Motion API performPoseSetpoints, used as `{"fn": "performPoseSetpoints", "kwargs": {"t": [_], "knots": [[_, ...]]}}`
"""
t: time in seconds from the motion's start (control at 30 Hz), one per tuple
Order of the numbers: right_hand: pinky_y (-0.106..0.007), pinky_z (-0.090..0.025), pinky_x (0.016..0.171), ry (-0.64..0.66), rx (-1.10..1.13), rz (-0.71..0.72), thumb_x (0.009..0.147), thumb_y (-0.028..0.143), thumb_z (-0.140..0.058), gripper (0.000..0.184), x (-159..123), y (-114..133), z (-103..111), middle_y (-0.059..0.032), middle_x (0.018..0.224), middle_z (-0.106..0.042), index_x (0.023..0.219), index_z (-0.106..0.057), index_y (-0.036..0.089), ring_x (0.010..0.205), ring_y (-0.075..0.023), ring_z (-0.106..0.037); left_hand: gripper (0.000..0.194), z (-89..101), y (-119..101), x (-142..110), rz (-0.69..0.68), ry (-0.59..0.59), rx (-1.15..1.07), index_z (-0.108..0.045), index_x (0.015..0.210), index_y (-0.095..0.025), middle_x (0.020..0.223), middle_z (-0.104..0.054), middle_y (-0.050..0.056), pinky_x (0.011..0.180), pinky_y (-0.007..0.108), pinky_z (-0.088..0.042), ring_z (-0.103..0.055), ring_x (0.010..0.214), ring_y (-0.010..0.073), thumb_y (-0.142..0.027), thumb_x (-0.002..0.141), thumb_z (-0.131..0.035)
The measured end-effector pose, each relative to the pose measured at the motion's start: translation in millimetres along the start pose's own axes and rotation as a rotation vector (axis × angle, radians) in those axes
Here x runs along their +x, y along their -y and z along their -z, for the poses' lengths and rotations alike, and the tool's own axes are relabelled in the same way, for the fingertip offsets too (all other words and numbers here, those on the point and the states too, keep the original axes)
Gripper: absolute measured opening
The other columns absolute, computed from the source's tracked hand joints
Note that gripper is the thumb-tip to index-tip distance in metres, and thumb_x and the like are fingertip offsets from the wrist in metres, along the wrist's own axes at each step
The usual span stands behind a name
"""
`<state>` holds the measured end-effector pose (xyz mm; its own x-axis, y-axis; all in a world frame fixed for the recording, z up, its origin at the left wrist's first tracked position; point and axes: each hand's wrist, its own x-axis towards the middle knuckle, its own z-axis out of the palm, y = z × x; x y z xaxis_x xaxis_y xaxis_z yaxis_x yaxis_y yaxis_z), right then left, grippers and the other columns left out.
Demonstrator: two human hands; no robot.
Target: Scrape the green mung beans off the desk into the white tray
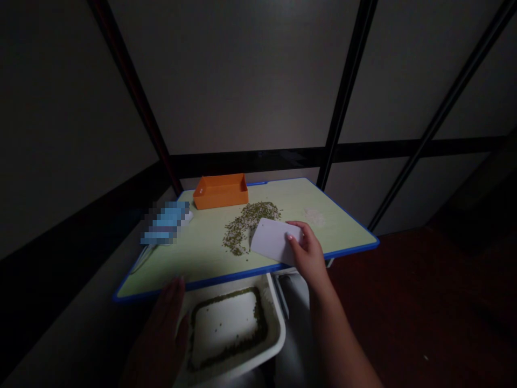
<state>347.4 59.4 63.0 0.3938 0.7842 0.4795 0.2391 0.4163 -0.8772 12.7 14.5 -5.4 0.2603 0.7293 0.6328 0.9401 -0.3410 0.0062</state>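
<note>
My right hand (307, 249) pinches a white flat scraper (271, 240) with a curved edge, thumb on top. The scraper lies tilted over the table's front part, beside a spread of small green grains (238, 230), possibly beans. Below the table's front edge is a white plastic tub (278, 328), with more green grains along the edges of its floor. At the tub's left rim is my left hand (161, 323), in deep shadow. Its fingers reach along the outside and its thumb lies over the rim, gripping the tub.
The pale green table (343, 226) has a blue edge. An orange open box (222, 195) stands at its back left. A blurred blue item (165, 222) with a white cable lies at the left. A pale patch (315, 216) shows at the right. Panelled walls stand behind.
</note>
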Motion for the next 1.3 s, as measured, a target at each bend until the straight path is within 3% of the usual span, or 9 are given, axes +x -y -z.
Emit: {"fn": "performPoseSetpoints", "kwargs": {"t": [0.53,0.97,1.3], "knots": [[-0.035,-0.047,0.086,-0.033,0.007,-0.009,0.083,0.029,-0.057,0.025,-0.6,-4.2,-5.4,-0.0056,0.107,-0.068,0.106,-0.062,0.022,0.097,-0.0229,-0.062,0.066,0.6,0.6,0.3,0.011,0.015,0.014,-0.013,0.15,-0.029,0.154,-0.04,0.006,0.106,0.04,-0.048,-0.043,0.138,0.0226,-0.035,0.089,-0.036],[-0.034,-0.047,0.086,0.042,0.031,-0.022,0.083,0.031,-0.059,0.023,-0.1,1.4,0.8,-0.0046,0.105,-0.068,0.104,-0.063,0.023,0.097,-0.0227,-0.062,0.066,-0.8,1.0,-1.8,0.009,0.019,0.008,-0.014,0.15,-0.027,0.155,-0.038,0.007,0.107,0.041,-0.047,-0.041,0.139,0.0234,-0.036,0.089,-0.037],[-0.033,-0.048,0.082,0.025,0.047,-0.026,0.081,0.032,-0.061,0.023,2.7,-1.9,0.9,-0.0043,0.101,-0.068,0.102,-0.064,0.023,0.092,-0.0223,-0.062,0.066,-1.9,1.1,-1.4,0.037,0.032,0.003,-0.012,0.151,-0.029,0.155,-0.039,0.005,0.107,0.04,-0.046,-0.041,0.139,0.022,-0.036,0.089,-0.036]]}}
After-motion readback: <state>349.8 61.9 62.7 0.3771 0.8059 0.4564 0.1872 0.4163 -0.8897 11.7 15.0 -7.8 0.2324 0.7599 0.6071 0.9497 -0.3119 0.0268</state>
